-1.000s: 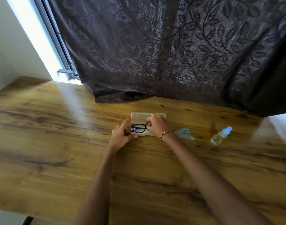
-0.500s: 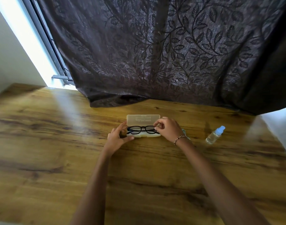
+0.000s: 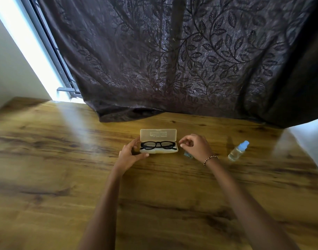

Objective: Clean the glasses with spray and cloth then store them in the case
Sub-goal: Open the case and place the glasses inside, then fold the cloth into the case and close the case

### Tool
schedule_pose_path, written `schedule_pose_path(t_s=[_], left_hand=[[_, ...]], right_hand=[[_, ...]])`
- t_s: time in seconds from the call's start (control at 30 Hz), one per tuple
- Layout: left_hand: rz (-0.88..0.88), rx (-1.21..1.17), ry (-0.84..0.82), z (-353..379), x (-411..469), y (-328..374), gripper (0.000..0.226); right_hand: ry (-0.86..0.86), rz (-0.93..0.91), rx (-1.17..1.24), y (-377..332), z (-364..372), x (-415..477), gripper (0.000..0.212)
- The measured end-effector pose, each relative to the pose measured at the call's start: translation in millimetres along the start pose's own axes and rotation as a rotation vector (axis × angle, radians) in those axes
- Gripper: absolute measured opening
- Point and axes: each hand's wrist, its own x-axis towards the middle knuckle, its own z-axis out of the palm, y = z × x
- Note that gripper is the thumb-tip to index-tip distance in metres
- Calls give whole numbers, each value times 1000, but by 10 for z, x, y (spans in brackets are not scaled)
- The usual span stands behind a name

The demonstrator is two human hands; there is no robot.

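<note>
Right hand [image 3: 196, 147] off the glasses [image 3: 157, 144], drawn right of the case [image 3: 158, 135], fingers loosely curled

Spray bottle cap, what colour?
Light blue cap on a clear spray bottle; seen best in the head view.
</note>
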Motion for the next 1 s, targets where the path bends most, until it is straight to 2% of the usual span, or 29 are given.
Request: schedule_pose_path(t_s=[0.5, 0.63, 0.7, 0.83, 1.0], left_hand=[[45, -2, -4, -2, -27, 13, 83], [11, -160, 53, 26, -64, 60, 85], [47, -167, 191, 80, -89, 139, 78], [219, -96, 428, 227, -125, 409, 47], [349, -45, 399, 465, -115, 751, 27]], right_hand=[[47, 150, 59, 324, -57, -10, 8], [148, 199, 16, 458, -110, -18, 7], [163, 230, -21, 527, -148, -29, 9], [44, 282, -85, 603, -223, -60, 24], [-52, 244, -109, 648, -245, -131, 37]])
